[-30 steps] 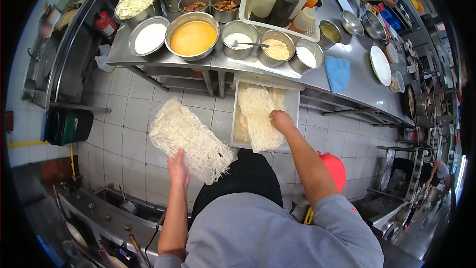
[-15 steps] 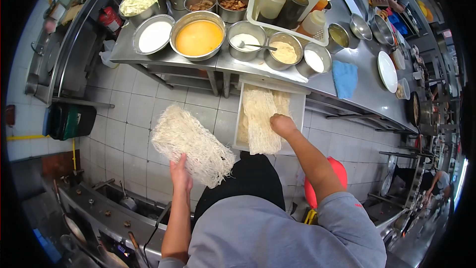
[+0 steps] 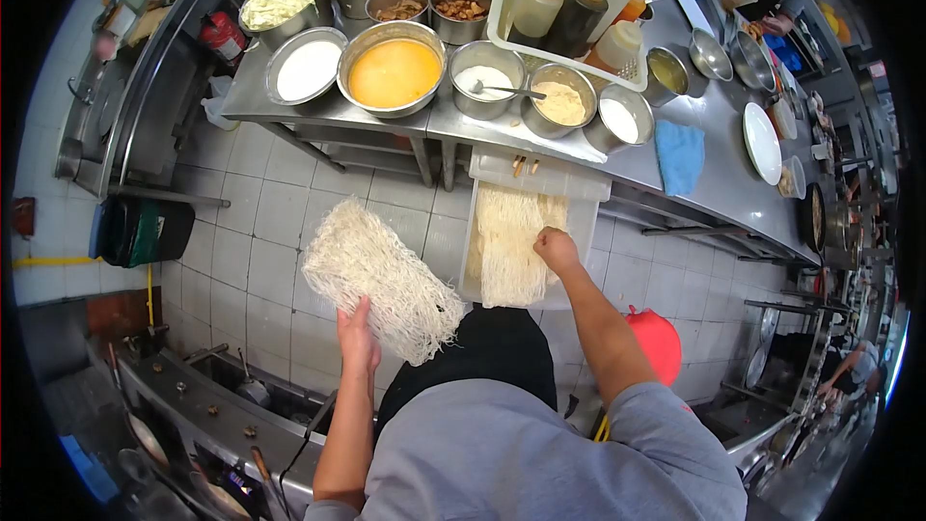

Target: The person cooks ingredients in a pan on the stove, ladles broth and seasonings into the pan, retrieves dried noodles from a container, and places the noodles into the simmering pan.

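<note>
My left hand [image 3: 358,336] holds a large flat sheet of dried noodles [image 3: 378,280] by its lower left edge, thumb on top, over the floor in front of me. My right hand [image 3: 558,251] is closed on the right edge of another noodle sheet [image 3: 511,246]. That sheet lies in a white plastic bin [image 3: 583,224], which juts out from under the steel counter, and its near end reaches the bin's front. More noodles show beneath and behind it. My right fingertips are mostly hidden.
On the steel counter [image 3: 444,125] stand several bowls, a basket of bottles [image 3: 639,77] and a blue cloth [image 3: 681,156]. A red object [image 3: 656,342] is beside my right arm. Stove at lower left [image 3: 212,405]. A co-worker's hands [image 3: 772,23] show at upper right.
My right hand and the noodle sheet in the bin have shifted, and the sheet now lies straighter. More of the bin's back end shows. My left hand still holds its sheet.
</note>
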The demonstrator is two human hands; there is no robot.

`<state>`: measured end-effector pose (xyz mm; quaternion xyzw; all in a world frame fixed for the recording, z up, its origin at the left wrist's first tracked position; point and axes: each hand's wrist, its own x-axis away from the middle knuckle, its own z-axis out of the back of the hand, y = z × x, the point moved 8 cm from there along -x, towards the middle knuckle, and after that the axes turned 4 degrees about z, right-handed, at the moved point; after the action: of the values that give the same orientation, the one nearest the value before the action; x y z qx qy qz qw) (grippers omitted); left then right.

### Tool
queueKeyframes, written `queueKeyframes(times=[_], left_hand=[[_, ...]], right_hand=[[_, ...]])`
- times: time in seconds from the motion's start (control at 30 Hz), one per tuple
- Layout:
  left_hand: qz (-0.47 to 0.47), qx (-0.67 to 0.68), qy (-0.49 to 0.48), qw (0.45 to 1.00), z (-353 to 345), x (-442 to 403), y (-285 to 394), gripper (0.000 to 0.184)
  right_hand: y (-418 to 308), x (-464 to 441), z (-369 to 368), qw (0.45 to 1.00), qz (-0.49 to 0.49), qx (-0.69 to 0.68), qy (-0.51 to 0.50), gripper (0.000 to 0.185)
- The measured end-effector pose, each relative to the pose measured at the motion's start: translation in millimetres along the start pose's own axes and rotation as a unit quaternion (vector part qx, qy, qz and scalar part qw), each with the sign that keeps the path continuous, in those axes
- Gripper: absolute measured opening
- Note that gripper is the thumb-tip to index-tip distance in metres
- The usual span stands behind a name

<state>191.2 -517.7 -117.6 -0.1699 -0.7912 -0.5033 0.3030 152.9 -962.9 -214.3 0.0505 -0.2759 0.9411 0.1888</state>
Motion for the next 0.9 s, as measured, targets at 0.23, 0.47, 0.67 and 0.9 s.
queueKeyframes(times=[0.23, 0.47, 0.67, 0.9], left_hand=[[-0.047, -0.002, -0.054, 0.997, -16, 2, 19, 0.053], [-0.029, -0.022, -0.060, 0.998, -32, -12, 19, 0.058], [-0.019, -0.011, -0.076, 0.997, -57, -16, 22, 0.052], [-0.004, -0.014, -0.070, 0.997, -60, -25, 18, 0.051]], right_hand=[[39, 2, 2, 0.978, -0.063, -0.199, -0.013, 0.015], [46, 36, 47, 0.857, -0.218, -0.466, 0.018, 0.017], [137, 105, 99, 0.823, -0.282, -0.471, 0.148, 0.015], [177, 126, 104, 0.966, -0.197, 0.036, 0.164, 0.014]])
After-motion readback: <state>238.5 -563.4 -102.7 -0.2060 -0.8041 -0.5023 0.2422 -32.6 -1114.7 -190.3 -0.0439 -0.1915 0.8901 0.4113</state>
